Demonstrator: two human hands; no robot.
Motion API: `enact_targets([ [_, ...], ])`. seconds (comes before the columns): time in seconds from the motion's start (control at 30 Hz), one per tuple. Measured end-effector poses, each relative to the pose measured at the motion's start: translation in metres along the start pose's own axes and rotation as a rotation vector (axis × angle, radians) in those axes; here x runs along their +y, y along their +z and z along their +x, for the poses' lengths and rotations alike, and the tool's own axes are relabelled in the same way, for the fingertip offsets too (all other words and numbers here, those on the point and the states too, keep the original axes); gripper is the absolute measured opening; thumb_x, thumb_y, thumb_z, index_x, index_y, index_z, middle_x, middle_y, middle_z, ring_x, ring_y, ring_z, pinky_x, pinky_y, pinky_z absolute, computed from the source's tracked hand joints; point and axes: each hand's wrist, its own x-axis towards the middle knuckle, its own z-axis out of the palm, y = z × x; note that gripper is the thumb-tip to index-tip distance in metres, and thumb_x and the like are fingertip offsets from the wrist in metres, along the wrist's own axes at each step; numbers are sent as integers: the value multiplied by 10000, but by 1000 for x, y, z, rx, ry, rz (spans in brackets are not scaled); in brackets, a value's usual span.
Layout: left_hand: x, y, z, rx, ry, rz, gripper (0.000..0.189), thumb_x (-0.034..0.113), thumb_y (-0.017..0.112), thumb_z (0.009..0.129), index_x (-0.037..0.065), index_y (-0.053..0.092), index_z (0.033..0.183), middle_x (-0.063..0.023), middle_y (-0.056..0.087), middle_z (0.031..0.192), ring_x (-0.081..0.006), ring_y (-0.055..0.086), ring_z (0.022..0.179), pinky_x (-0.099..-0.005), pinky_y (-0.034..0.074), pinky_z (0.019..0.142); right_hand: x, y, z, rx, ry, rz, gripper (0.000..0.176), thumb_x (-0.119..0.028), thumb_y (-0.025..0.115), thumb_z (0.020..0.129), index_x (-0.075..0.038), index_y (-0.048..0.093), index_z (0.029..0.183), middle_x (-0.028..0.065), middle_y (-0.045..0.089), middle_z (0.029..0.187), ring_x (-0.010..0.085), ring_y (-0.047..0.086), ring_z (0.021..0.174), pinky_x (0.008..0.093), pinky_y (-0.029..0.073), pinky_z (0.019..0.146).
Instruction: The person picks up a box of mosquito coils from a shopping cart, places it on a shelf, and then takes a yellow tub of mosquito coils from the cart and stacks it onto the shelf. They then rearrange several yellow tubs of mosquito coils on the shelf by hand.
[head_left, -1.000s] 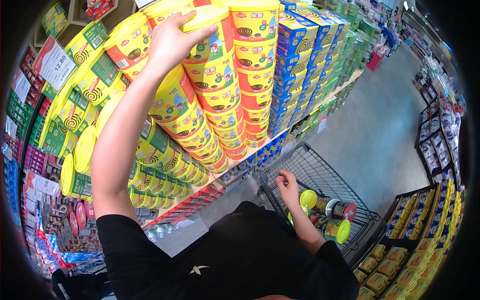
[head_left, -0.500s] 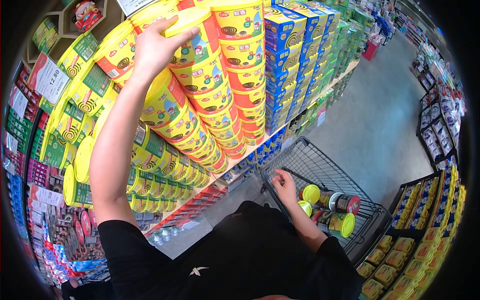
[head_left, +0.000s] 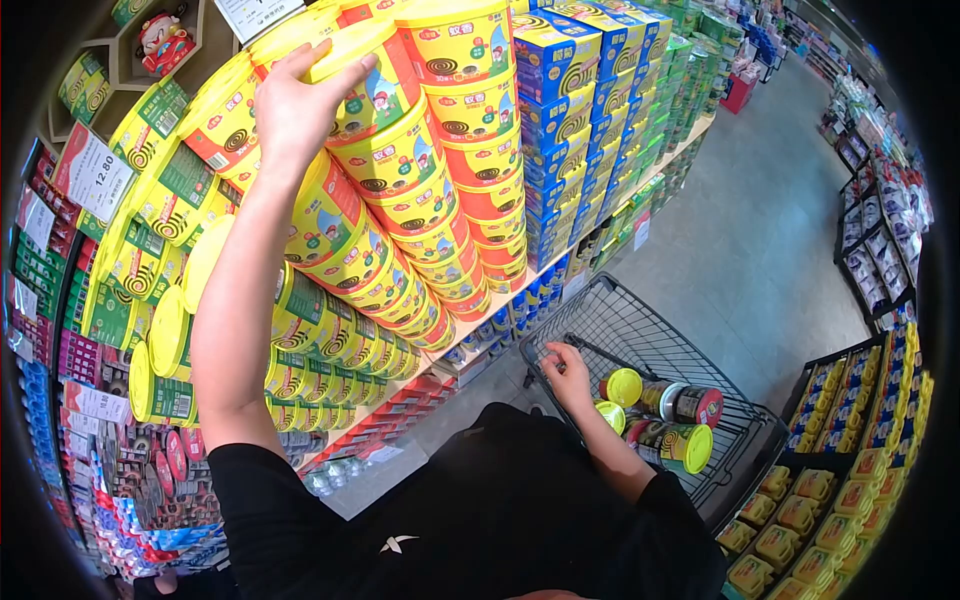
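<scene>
My left hand reaches up to the top of a stack and grips the rim of a yellow and red tub, its fingers and thumb spread over the lid. Similar yellow tubs stand stacked beside and below it. Lower down, my right hand is over the near left side of a shopping cart, fingers loosely bent and apart, with nothing seen in them. Several cans lie in the cart, among them a green one with a yellow lid and one with a red end.
Blue boxes are stacked right of the tubs. Green and yellow tubs fill the left shelves, by a price sign. Grey floor runs along the aisle. A rack of yellow packs stands at lower right.
The view has shifted slightly, so the shelves appear a little further left. My left hand stays at the same tub's rim, and my right hand remains over the cart's side.
</scene>
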Motion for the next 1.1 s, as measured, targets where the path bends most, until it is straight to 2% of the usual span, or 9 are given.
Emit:
enact_targets([
  [0.2, 1, 12, -3, 122, 73, 124, 732, 603, 806, 714, 102, 729, 1242, -198, 576, 1417, -363, 567, 1280, -472, 399, 1113, 1, 2, 3, -19, 7, -31, 324, -93, 712, 895, -37, 661, 1210, 122, 609, 1258, 196, 674, 961, 284, 550, 722],
  [0.3, 8, 11, -7, 112, 36, 209, 732, 590, 805, 744, 95, 709, 1274, -197, 554, 1442, -314, 550, 1323, -423, 431, 1093, 1, 2, 3, -20, 7, -27, 322, -90, 712, 897, -35, 659, 1210, 125, 605, 1264, 202, 676, 973, 286, 553, 723],
  [0.6, 11, 18, -17, 214, 122, 296, 683, 599, 790, 768, 103, 727, 1233, -162, 611, 1358, -303, 606, 1233, -423, 463, 1036, 9, 6, 0, -48, 0, 14, 324, -73, 716, 893, -23, 653, 1207, 126, 593, 1274, 206, 673, 981, 284, 559, 718],
  [0.7, 15, 20, -21, 243, 155, 459, 695, 595, 783, 786, 106, 699, 1272, -174, 620, 1337, -304, 609, 1227, -415, 470, 1027, 14, 8, -2, -60, -23, 31, 323, -62, 717, 890, -22, 653, 1204, 125, 595, 1265, 200, 666, 962, 277, 558, 715],
  [0.8, 5, 17, -15, 121, 112, 286, 714, 665, 739, 779, 177, 689, 1298, -179, 603, 1352, -380, 525, 1266, -508, 382, 1076, 19, 10, -5, -55, -39, 38, 326, -65, 723, 883, -23, 654, 1199, 125, 602, 1246, 195, 657, 941, 280, 557, 710],
  [0.9, 2, 6, -9, -21, 75, 200, 749, 664, 726, 798, 162, 652, 1349, -213, 543, 1422, -395, 467, 1352, -495, 381, 1105, 25, 7, -7, -39, -34, 35, 336, -73, 732, 873, -28, 655, 1196, 127, 611, 1226, 202, 650, 951, 287, 553, 702],
  [1.03, 5, 0, -18, 61, 97, 107, 758, 608, 711, 851, 153, 569, 1439, -249, 425, 1527, -389, 364, 1453, -472, 348, 1147, 44, -15, -9, 25, -25, -112, 358, -94, 750, 844, -39, 662, 1187, 142, 622, 1179, 248, 638, 985, 315, 553, 735],
  [1.07, 13, -6, -28, 68, 84, 74, 730, 566, 711, 873, 156, 552, 1455, -243, 406, 1547, -377, 335, 1476, -464, 331, 1160, 62, -23, -13, 10, 17, -210, 362, -136, 750, 833, -47, 665, 1174, 171, 626, 1157, 317, 632, 1031, 405, 554, 802],
  [1.1, 21, -12, -41, 77, 72, 41, 704, 524, 712, 896, 159, 535, 1472, -236, 388, 1566, -365, 306, 1500, -456, 314, 1173, 82, -31, -20, 1, 8, -321, 373, -169, 744, 835, -48, 662, 1178, 181, 626, 1156, 338, 632, 1039, 432, 546, 827],
])
